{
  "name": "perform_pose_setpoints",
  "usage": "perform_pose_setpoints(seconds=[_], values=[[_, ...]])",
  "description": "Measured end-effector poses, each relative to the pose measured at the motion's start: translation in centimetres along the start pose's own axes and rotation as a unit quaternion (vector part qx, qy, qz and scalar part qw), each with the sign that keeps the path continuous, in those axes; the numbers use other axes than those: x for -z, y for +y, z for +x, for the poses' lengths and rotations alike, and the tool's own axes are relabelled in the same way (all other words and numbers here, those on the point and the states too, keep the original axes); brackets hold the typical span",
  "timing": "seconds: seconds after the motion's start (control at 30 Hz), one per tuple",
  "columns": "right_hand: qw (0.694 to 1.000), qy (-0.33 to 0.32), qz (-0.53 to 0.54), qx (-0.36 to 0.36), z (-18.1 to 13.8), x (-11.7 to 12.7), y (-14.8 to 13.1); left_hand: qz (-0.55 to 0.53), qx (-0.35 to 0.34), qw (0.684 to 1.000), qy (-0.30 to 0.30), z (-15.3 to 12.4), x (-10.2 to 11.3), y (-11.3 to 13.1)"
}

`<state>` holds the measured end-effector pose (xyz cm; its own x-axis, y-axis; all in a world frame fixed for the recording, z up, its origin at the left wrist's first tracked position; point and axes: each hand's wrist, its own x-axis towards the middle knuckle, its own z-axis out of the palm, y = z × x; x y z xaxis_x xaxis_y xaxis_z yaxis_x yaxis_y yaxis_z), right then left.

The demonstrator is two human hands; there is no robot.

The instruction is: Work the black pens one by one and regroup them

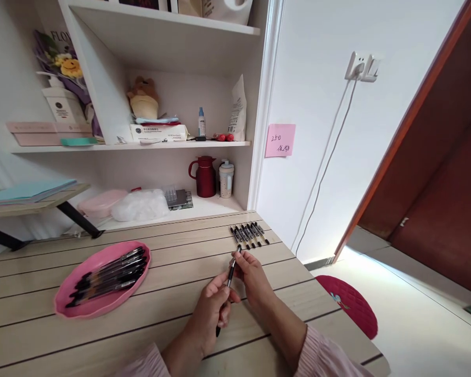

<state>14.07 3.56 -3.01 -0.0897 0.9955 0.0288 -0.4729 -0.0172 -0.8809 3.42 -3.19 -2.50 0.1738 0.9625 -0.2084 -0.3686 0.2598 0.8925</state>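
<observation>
Both hands hold one black pen over the wooden table. My left hand [209,309] wraps round the lower part of the pen [231,273], and its dark end pokes out below the fingers. With thumb and fingers, my right hand [256,278] pinches the pen near its upper end. Just beyond the hands, several dark pens or pen parts [248,235] lie side by side in a row. Over to the left, a pink scalloped tray [87,313] holds a heap of black pens [112,277].
The slatted tabletop [172,262] meets a white shelf unit at the back, with a red jug [205,177] and a pale cup [226,179]. A small raised stand [74,195] is at left. Right of the table is a red round seat [353,303].
</observation>
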Motion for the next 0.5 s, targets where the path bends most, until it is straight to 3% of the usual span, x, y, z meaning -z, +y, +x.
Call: perform_pose_setpoints(seconds=[0.13,0.2,0.37,0.43,0.5], values=[[0.994,0.096,0.051,0.028,0.9,0.6,-0.8,-0.004,0.017,0.999,-0.034,-0.2,0.3,-0.3],[0.993,0.111,0.03,0.026,1.2,1.3,-1.3,-0.005,0.014,0.999,-0.037,-0.2,0.4,-0.4],[0.979,0.093,-0.184,0.002,2.3,5.9,-3.9,-0.01,0.01,1.0,-0.02,-0.1,0.3,-0.5],[0.939,0.121,-0.32,0.022,2.8,8.6,-5.4,-0.006,0.01,1.0,-0.02,-0.2,0.3,-0.4],[0.86,0.163,-0.482,0.027,3.4,11.0,-6.6,-0.001,0.011,1.0,-0.02,-0.3,0.2,-0.3]])
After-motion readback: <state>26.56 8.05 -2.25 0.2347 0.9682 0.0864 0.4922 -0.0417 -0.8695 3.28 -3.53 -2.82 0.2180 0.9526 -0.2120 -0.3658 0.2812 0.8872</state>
